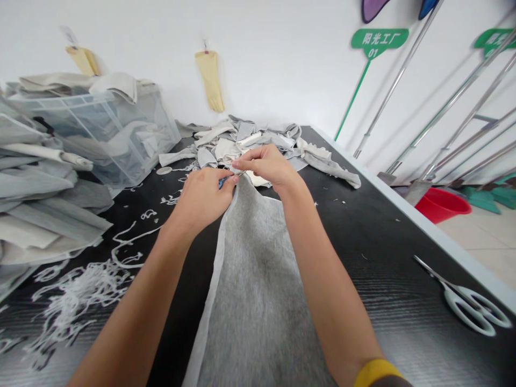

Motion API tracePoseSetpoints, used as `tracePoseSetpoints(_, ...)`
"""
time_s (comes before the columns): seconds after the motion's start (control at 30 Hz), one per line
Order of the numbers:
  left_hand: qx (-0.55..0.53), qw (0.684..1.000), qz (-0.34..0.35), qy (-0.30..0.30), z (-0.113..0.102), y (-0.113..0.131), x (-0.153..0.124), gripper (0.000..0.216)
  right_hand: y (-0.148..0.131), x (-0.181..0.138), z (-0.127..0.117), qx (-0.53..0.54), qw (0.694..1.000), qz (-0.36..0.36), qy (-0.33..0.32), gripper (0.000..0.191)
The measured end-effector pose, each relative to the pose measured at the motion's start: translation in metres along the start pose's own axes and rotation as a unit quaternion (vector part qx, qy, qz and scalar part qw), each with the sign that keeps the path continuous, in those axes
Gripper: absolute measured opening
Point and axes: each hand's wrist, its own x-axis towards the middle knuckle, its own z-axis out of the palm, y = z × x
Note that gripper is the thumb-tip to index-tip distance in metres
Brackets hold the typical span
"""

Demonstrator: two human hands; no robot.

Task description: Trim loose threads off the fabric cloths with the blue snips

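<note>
Since the wood-grained black table (382, 231) gives a broad surface to work on, the light-grey fabric piece (262, 279) lies lengthwise down its middle, its near end running out of view and its far corner lifted between the hands; to the left of this piece stands a clear plastic bin (121, 166), filled above its rim, with a heap of flat grey and cream fabric pieces (40, 215) nearer the body, probably kept there for easy reach; beyond it lies a loose pile of similar pieces (220, 134).

Left of it, a tangle of white threads (88, 287) seems pushed aside; the left hand (207, 196) grips what looks like a small blue-handled tool (223, 183), mostly hidden, against the corner; the right hand (268, 166) pinches that corner between thumb and forefinger, presumably to tension the edge.

Well to its right, white-handled scissors (463, 301) lie released, points away from the body, handles handy; I can read no brand on them. On the wall side, beyond it and rightward, a green sign (380, 42) reads "阳光工厂 01"; a second green sign (494, 40) is partly cut off.
</note>
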Motion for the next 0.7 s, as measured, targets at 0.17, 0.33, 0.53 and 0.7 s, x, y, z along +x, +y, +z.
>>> tracePoseSetpoints(0.17, -0.007, 1.0, -0.001, -0.012, -0.0032, -0.0021, 0.0005, 0.037, 0.0028, 0.0018, -0.0002, 0.01, 1.0, 0.002, 0.007, 0.014)
tracePoseSetpoints(0.33, 0.002, 1.0, -0.004, -0.022, -0.0044, -0.0027, 0.0015, 0.037, 0.0012, 0.001, 0.0003, 0.002, 1.0, 0.005, 0.011, 0.016)
tracePoseSetpoints(0.53, 0.015, 0.999, -0.013, -0.025, -0.0024, -0.0033, 0.0018, 0.039, 0.0004, 0.0007, 0.0006, 0.007, 1.0, 0.005, 0.001, 0.012)
tracePoseSetpoints(0.7, -0.002, 1.0, -0.019, -0.025, -0.002, -0.0018, 0.0011, 0.039, 0.0004, 0.0007, 0.0001, 0.008, 1.0, 0.004, 0.004, 0.014)
